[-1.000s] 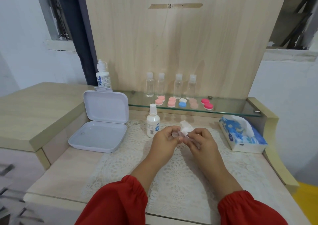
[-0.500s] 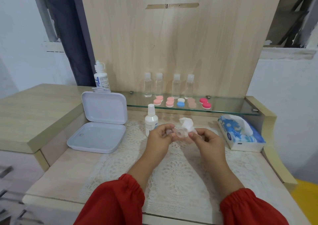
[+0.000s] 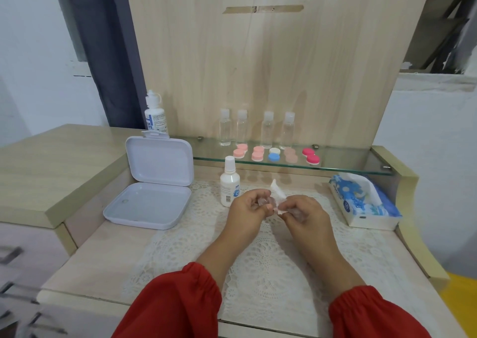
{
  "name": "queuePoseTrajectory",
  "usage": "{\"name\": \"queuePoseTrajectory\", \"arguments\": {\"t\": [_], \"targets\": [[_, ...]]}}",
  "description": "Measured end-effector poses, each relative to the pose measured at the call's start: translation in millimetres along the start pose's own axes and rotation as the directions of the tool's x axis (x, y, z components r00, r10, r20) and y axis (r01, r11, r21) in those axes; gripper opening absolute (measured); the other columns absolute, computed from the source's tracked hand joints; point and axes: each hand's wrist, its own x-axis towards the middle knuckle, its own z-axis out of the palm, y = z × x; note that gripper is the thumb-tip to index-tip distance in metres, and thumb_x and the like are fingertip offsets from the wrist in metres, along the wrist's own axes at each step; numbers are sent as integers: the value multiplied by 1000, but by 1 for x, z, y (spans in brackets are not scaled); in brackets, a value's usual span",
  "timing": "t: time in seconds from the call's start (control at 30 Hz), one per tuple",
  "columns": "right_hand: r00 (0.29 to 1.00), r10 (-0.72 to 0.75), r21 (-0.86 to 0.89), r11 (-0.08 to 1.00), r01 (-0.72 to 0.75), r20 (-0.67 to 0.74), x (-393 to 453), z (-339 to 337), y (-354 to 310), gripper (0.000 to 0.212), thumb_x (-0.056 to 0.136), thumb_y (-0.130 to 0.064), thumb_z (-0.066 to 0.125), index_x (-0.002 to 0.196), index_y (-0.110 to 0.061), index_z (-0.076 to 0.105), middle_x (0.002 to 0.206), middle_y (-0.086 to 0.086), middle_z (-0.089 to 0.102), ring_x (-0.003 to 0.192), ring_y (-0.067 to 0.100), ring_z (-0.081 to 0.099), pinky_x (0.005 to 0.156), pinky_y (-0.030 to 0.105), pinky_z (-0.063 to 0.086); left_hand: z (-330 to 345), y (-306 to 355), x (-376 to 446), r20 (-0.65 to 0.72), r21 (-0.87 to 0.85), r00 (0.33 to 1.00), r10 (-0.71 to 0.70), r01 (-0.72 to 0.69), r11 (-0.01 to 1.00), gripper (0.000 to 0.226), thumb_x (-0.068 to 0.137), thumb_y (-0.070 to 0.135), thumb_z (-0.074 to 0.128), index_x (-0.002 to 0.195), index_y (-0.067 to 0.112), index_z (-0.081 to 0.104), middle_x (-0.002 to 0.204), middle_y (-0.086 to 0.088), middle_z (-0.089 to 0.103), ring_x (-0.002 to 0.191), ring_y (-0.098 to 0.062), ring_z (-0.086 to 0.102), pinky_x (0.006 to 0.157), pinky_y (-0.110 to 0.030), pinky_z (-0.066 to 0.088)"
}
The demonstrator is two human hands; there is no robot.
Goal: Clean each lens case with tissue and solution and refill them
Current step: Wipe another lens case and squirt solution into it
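Your left hand point(image 3: 246, 208) is pinching a small clear plastic lens case point(image 3: 265, 202) above the lace-covered worktop point(image 3: 271, 260), while your right hand point(image 3: 303, 212) is gripping crumpled white tissue point(image 3: 277, 195) against it.

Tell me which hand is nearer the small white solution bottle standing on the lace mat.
Left. The left hand is just right of the solution bottle, nearly beside it; the right hand lies farther right, beyond the left.
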Motion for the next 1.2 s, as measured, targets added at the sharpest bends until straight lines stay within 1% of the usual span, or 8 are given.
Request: {"name": "queuePoseTrajectory", "arguments": {"t": [0.23, 0.43, 0.53, 0.67, 0.77, 0.87, 1.03, 1.2], "targets": [[995, 67, -205, 978, -50, 77, 0, 3, 4, 37, 85, -28, 69, 120, -33, 58, 103, -12, 54, 102, 8, 52, 92, 26, 39, -1, -1, -2, 42, 103, 999, 21, -25, 994, 26, 87, -2, 61, 110, 10, 65, 93, -1, 68, 86, -12, 67, 87, -31, 56], [997, 60, -128, 990, -53, 49, 3, -2, -1, 36, 82, -13, 71, 107, -34, 56, 93, -10, 57, 91, 5, 55, 83, 21, 45, -1, 3, -5, 83, 68, 996, 38, -43, 997, 25, 87, -6, 59, 105, 9, 66, 94, -5, 64, 81, -12, 65, 74, -18, 55], [985, 163, 138, 976, -170, 62, 3, -1, -6, 33, 82, -4, 70, 100, -30, 58, 90, -3, 61, 75, -5, 58, 67, 6, 44, -2, 3, -3, 87, 21, 996, 33, -35, 999, 24, 88, -6, 59, 108, 4, 64, 90, -5, 65, 82, -14, 66, 74, -18, 55], [911, 412, 671, 682, -291, -23, 7, -8, -9, 23, 79, -1, 72, 95, -17, 66, 84, 3, 72, 80, 18, 69, 74, 29, 55, -5, 3, -2, 69, -115, 997, 15, -7, 993, 23, 90, -6, 58, 112, -1, 62, 96, -13, 69, 85, -15, 70, 76, -22, 56], [902, 425, 628, 723, -288, -77, 9, -11, -4, 18, 81, -5, 72, 94, -18, 71, 90, 0, 73, 91, 16, 68, 83, 29, 53, -6, 3, -1, 68, -80, 997, 43, -37, 996, 23, 91, -2, 58, 113, 0, 62, 93, -16, 70, 77, -12, 69, 75, -24, 56], [958, 282, 435, 856, -278, 56, 5, -6, -4, 22, 84, -8, 69, 87, -30, 73, 86, -12, 73, 86, 0, 66, 73, 10, 48, -7, 5, -2, 100, -47, 993, 69, -64, 997, 19, 92, -2, 56, 109, 2, 63, 81, -9, 68, 72, -10, 66, 73, -24, 54], [958, 157, 279, 934, -222, 238, 5, -9, -4, 36, 85, -12, 68, 104, -43, 65, 105, -24, 66, 94, -15, 57, 78, 1, 42, -12, 7, -5, 160, -34, 985, 69, -64, 997, 23, 94, -2, 52, 110, 6, 65, 76, -8, 69, 72, -14, 64, 72, -24, 53], [967, 236, 403, 879, -254, 95, 4, -7, -8, 35, 72, -7, 79, 98, -30, 72, 93, -17, 73, 89, -7, 64, 75, 9, 48, -9, 9, -5, 161, -79, 985, 62, -50, 996, 19, 93, -1, 54, 108, 6, 64, 72, -4, 70, 68, -11, 65, 70, -22, 53]]}}
